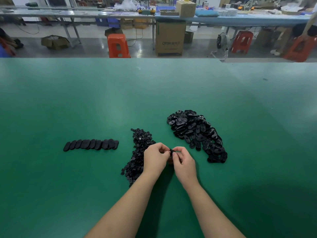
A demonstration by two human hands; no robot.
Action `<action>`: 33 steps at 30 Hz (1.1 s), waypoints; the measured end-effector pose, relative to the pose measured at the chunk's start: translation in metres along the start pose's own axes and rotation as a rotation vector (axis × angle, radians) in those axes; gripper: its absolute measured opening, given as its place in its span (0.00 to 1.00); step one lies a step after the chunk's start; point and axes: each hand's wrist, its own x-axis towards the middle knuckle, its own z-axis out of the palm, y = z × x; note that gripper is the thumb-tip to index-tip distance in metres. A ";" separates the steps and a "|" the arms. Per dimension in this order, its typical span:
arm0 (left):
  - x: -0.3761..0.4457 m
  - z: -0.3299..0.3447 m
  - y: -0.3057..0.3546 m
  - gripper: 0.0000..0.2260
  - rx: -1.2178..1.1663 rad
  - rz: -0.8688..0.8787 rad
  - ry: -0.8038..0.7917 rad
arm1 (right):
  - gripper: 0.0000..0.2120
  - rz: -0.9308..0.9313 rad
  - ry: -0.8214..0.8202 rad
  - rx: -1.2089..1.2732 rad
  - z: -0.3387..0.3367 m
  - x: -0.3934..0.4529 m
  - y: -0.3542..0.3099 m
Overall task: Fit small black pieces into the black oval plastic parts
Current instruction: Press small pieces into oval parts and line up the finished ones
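Observation:
Both hands meet over the green table (154, 93), just in front of me. My left hand (155, 158) and my right hand (184, 162) pinch one black oval part (171, 150) between their fingertips; most of it is hidden by the fingers. A strip-shaped heap of small black pieces (138, 152) lies under and left of my left hand. A bigger heap of black oval parts (195, 133) lies to the right and farther back. A neat overlapping row of oval parts (91, 144) lies to the left.
Beyond the table's far edge runs an aisle with orange stools (118, 46), a tall cardboard box (169, 38) and a floor fan (222, 42). A long bench (85, 13) with boxes stands at the back.

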 end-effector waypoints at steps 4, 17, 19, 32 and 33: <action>0.004 -0.003 0.000 0.03 0.024 0.018 -0.002 | 0.10 0.039 -0.006 0.054 -0.002 0.002 0.002; 0.006 -0.007 -0.002 0.02 -0.115 -0.046 -0.180 | 0.08 0.042 -0.007 0.077 -0.002 0.002 0.004; 0.005 -0.007 -0.002 0.03 -0.113 -0.041 -0.171 | 0.08 0.043 -0.010 0.081 -0.002 0.002 0.004; 0.001 0.000 -0.002 0.04 -0.015 -0.018 -0.099 | 0.08 0.046 0.008 0.067 -0.003 0.001 0.001; 0.001 0.001 -0.003 0.04 -0.016 -0.016 -0.094 | 0.08 0.045 0.010 0.069 -0.003 0.001 0.000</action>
